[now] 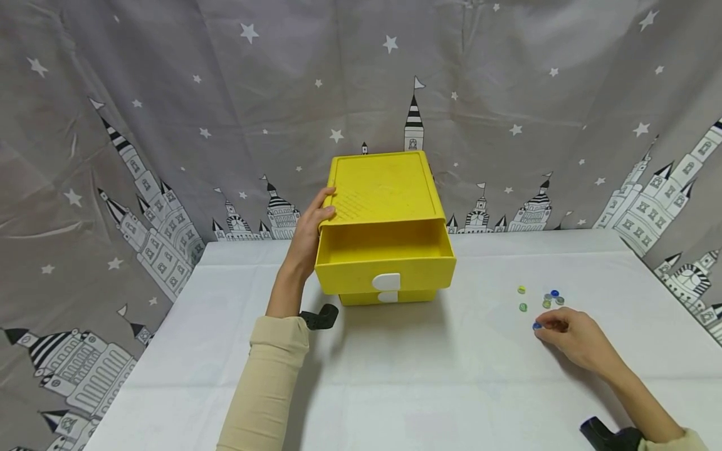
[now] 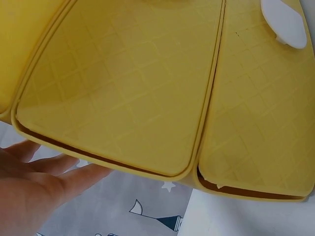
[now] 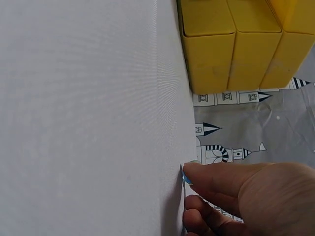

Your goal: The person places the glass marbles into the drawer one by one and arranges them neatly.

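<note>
A yellow drawer box [image 1: 389, 185] stands at the back of the white table, its top drawer [image 1: 361, 275] pulled out and showing a bare yellow inside. My left hand [image 1: 307, 235] rests against the box's left side, fingertips at the top edge. In the left wrist view the fingers of that hand [image 2: 44, 177] lie fairly straight along the wall. At the right, my right hand [image 1: 581, 338] pinches a blue glass marble [image 1: 537, 326] between thumb and fingertips, low at the tabletop. The right wrist view shows the blue marble [image 3: 187, 178] partly hidden by the thumb.
Beyond the right hand lie several loose marbles: a yellow-green marble [image 1: 521, 289], a green marble [image 1: 523, 307], a blue marble [image 1: 555, 293] and greyish ones close together. White drawer handles [image 1: 386, 282] stick out in front. A grey castle-print curtain [image 1: 361, 75] hangs behind the table.
</note>
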The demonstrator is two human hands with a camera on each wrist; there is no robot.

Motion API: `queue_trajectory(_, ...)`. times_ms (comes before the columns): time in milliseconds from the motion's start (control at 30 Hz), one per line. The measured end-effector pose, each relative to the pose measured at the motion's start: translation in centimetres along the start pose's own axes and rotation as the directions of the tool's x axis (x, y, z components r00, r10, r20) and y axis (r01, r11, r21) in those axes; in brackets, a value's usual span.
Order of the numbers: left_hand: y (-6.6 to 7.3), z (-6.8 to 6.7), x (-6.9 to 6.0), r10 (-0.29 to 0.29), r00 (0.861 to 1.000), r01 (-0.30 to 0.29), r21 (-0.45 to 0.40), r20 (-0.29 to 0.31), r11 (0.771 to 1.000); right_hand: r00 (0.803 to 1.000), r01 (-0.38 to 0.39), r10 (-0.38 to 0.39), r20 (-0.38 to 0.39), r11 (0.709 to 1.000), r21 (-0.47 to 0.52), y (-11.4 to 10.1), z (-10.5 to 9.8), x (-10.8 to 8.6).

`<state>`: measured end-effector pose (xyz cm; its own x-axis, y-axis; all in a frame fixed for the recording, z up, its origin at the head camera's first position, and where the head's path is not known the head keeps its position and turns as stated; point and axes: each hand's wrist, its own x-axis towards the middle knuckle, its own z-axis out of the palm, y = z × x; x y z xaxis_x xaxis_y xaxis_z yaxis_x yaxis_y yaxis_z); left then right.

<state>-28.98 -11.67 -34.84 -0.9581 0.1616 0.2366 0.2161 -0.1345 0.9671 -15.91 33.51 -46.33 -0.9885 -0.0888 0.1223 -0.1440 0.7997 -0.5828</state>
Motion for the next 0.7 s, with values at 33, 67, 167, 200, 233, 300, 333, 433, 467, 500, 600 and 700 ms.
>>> queue_trajectory(33,0.00,-0.01,0.00,0.000,1.000,0.000,0.003,-0.001,1.000,1.000,0.002,-0.002,-0.001,1.000,-0.002,0.02,-0.01,0.00)
queue_trajectory(67,-0.03,-0.03,0.01,-0.001,1.000,0.001,0.007,-0.001,1.000,1.000,0.001,-0.001,-0.001,1.000,-0.003,0.02,-0.02,0.00)
queue_trajectory(167,-0.11,-0.09,0.02,-0.006,1.000,0.006,0.020,-0.005,1.000,1.000,-0.004,0.004,0.000,1.000,-0.002,-0.01,-0.05,-0.01)
queue_trajectory(200,-0.12,-0.08,0.01,-0.008,1.000,0.008,0.026,-0.006,1.000,1.000,-0.006,0.006,0.000,1.000,-0.002,-0.02,-0.06,-0.02)
queue_trajectory(233,-0.13,-0.09,0.03,-0.007,1.000,0.007,0.021,-0.006,1.000,1.000,-0.008,0.008,0.001,1.000,-0.002,-0.04,-0.09,-0.02)
queue_trajectory(300,-0.13,-0.07,0.04,-0.008,1.000,0.008,0.020,-0.008,1.000,1.000,-0.012,0.012,0.004,1.000,0.000,-0.07,-0.13,-0.02)
queue_trajectory(333,-0.10,-0.04,0.04,-0.008,1.000,0.008,0.016,-0.007,1.000,1.000,-0.014,0.014,0.006,1.000,0.002,-0.07,-0.14,-0.02)
queue_trajectory(433,-0.05,0.02,0.06,-0.009,1.000,0.009,0.006,-0.004,1.000,1.000,-0.020,0.020,0.010,1.000,0.001,-0.08,-0.17,-0.02)
queue_trajectory(467,-0.03,0.04,0.04,-0.010,1.000,0.010,0.009,-0.005,1.000,1.000,-0.021,0.021,0.010,1.000,0.000,-0.09,-0.18,-0.02)
queue_trajectory(500,0.00,0.06,0.03,-0.011,1.000,0.011,0.011,-0.005,1.000,1.000,-0.021,0.021,0.010,1.000,0.000,-0.10,-0.19,-0.02)
queue_trajectory(600,0.04,0.05,0.01,-0.013,1.000,0.013,0.022,-0.010,1.000,1.000,-0.018,0.018,0.007,1.000,-0.002,-0.13,-0.19,-0.02)
queue_trajectory(700,0.04,0.01,0.01,-0.013,1.000,0.014,0.029,-0.015,0.999,1.000,-0.016,0.016,0.007,1.000,0.002,-0.16,-0.19,-0.04)
